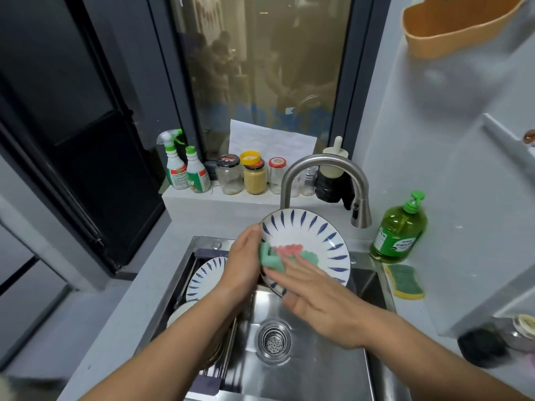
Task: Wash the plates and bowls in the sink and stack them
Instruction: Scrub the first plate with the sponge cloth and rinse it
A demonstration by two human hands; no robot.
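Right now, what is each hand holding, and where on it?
The left hand grips the blue-striped plate by its left rim. The right hand grips nothing: its straight fingers press a green cloth against the plate's face.

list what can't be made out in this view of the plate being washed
Head view only:
- right hand fingertips: motion-blurred, so the red and green patch may be pattern on the plate or part of the green cloth.
- racked dishes: the left forearm covers them, so the count is hidden.
- soap bottle label: too small to read.
- dark items at the right edge: blurred and cut off.
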